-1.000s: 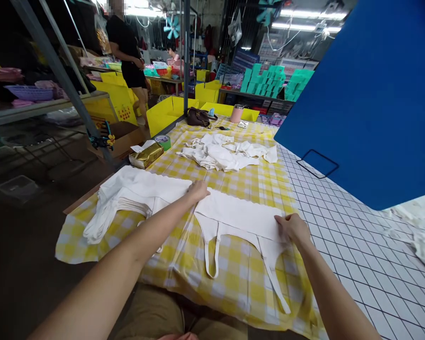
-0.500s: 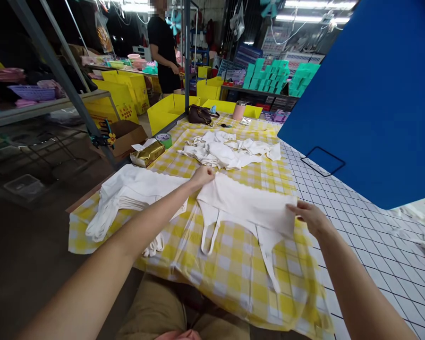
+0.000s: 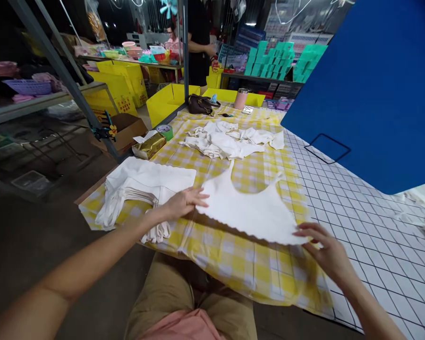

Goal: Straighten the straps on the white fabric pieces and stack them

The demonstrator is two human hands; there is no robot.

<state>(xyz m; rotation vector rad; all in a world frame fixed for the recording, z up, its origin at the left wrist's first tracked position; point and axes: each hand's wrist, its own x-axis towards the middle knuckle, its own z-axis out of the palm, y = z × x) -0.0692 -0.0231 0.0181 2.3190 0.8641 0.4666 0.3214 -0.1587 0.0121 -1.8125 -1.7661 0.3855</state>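
1. The left hand (image 3: pixel 182 204) pinches the left corner of a white top (image 3: pixel 250 210), fingers closed on the scalloped hem.
2. The right hand (image 3: pixel 327 252) grips the right corner of the same hem, thumb over the cloth and fingers beneath it.
3. The top lies spread on the yellow checked cloth (image 3: pixel 233 259), hem toward the person at 6 o'clock, straps pointing away toward 12 o'clock. It looks flat but not yet folded.
4. Done, by my reading: a stack (image 3: pixel 141 189) of folded white tops sits at 9 o'clock of the top in hand, touching the left hand's side of it.
5. Left, by my reading: a loose pile (image 3: pixel 230 139) of unfolded white tops lies at 12 o'clock, well apart from the hands. More white pieces (image 3: pixel 423 212) lie at 3 o'clock on the gridded mat (image 3: pixel 357 226).
6. So the work appears partly through: one stack finished, one top in hand, a pile waiting.
7. A gold packet (image 3: pixel 149 145) and a tape roll (image 3: pixel 165 131) sit at 11 o'clock. A blue board (image 3: pixel 375 85) stands at 2 o'clock.
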